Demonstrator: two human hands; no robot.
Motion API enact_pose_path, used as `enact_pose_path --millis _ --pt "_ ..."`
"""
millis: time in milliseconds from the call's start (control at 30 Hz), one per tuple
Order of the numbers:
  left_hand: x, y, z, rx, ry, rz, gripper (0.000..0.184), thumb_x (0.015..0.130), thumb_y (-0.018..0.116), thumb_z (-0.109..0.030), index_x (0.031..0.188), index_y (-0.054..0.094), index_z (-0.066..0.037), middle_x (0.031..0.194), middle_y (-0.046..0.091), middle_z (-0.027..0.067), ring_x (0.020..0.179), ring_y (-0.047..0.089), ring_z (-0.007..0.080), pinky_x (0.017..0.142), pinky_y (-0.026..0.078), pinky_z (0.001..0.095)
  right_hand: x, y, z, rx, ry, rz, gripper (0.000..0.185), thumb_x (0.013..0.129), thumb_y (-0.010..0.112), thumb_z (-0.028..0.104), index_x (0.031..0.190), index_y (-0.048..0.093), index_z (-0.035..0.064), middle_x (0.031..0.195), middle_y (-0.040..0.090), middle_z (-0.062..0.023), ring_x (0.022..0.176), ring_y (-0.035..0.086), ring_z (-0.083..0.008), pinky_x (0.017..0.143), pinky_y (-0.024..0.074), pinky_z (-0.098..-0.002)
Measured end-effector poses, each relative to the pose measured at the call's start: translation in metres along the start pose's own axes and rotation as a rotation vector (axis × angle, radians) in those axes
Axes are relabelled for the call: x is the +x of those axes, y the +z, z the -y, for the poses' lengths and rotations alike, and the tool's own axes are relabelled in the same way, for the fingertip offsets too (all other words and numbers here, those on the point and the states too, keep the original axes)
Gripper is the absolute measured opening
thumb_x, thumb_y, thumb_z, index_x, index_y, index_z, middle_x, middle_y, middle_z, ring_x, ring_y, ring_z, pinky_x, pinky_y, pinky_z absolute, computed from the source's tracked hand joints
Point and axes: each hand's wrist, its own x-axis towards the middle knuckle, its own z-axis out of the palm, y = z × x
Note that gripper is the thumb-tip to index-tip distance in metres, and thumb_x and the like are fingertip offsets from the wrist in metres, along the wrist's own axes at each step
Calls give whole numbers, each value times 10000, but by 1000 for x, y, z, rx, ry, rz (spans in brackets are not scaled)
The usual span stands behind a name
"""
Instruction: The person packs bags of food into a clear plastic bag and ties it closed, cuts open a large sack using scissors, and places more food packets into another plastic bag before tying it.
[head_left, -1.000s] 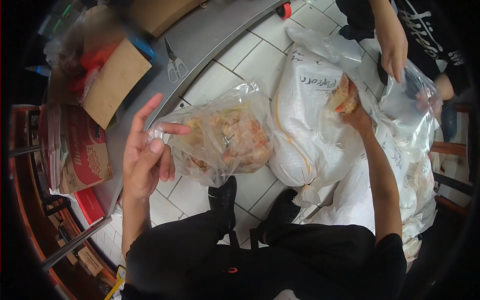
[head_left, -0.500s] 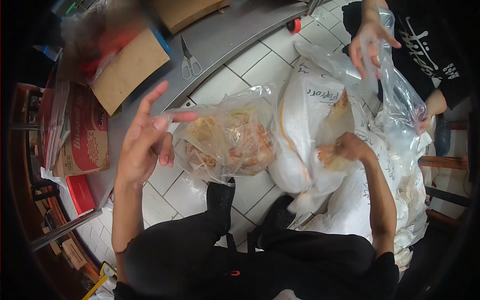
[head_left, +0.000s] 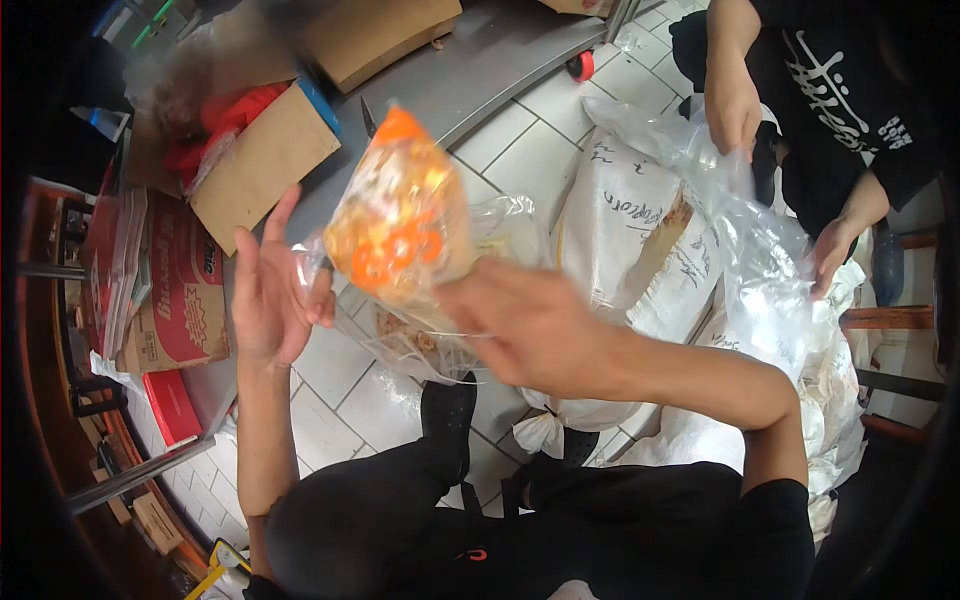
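My right hand, blurred by motion, grips a cone-shaped snack bag of clear plastic with orange print and yellow-orange pieces inside. The snack bag is tilted, above a large clear plastic bag that stands on the floor before my feet. Packs of similar snack show inside the large bag, partly hidden by my right hand and the snack bag. At its left side, my left hand has its lower fingers curled at the bag's edge, two other fingers raised. White woven sacks with handwriting stand on the right.
Across from me on the right, a person in black handles a long clear plastic sheet or bag. A grey metal shelf carries cardboard and partly hidden scissors. A printed carton is at left.
My right hand has carried the snack bag left from beside the white sack to over the large clear bag. My left hand moved slightly down. The other person's hands shifted along the plastic.
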Motion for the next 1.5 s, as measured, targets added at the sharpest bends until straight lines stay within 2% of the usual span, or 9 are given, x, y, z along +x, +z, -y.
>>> enact_pose_path --millis 100,333,433,533,633,867,1100,1300,1500 --pt "3 2 -5 -179 26 -268 762 1008 325 -558 1519 117 -32 1397 317 447 434 463 98 383 444 230 -13 44 -13 77 36 198 257 759 641 10 1011 596 29 887 583 -124 744 613 -286 633 499 -380" --pt "5 15 2 195 -34 143 817 972 471 -505 1517 97 -26 1319 460 399 420 562 151 418 519 258 24 58 -56 649 232 223 509 870 656 180 1318 466 32 1037 623 -168 1015 605 -403 953 478 -414" --pt "1 21 0 372 -65 52 854 903 646 -372 1505 158 -13 1113 637 297 391 548 148 398 501 245 16 55 -99 176 -3 256 712 870 685 342 1425 355 41 1138 624 -199 1099 572 -445 1048 409 -430" --pt "-9 35 -29 931 -370 -200 821 774 757 12 1470 330 -75 660 579 21 506 535 74 437 453 249 -28 20 -80 -70 425 954 739 832 699 449 1387 408 55 1151 630 -201 1104 585 -389 1027 389 -432" --pt "-26 14 -39 1215 -344 -332 801 779 751 14 1461 343 -84 643 525 -8 524 511 63 446 422 228 -69 6 -69 -422 401 1325 537 806 704 424 1197 599 72 1002 678 -121 1002 624 -300 934 414 -424" --pt "-6 32 -34 815 99 -298 764 815 695 51 1452 289 -63 687 523 -15 540 480 41 470 381 180 -43 -28 51 246 238 755 181 818 633 209 798 569 40 691 603 -167 753 604 -393 771 462 -465" --pt "48 139 -24 766 111 213 770 818 675 71 1454 250 -19 739 560 12 649 545 65 580 448 196 11 14 104 380 174 252 187 830 612 137 742 510 6 660 580 -169 652 603 -375 602 474 -444" --pt "53 150 -19 662 187 567 894 748 735 84 1474 220 4 852 615 37 746 590 123 750 486 269 15 12 93 433 283 69 183 783 618 118 705 537 -27 687 594 -203 753 615 -404 710 471 -501" --pt "66 102 5 1509 431 576 715 769 779 -11 1394 431 -32 912 574 7 798 504 132 803 426 310 -21 -9 45 71 308 132 114 761 634 81 751 585 -22 671 593 -159 851 590 -331 772 466 -429"
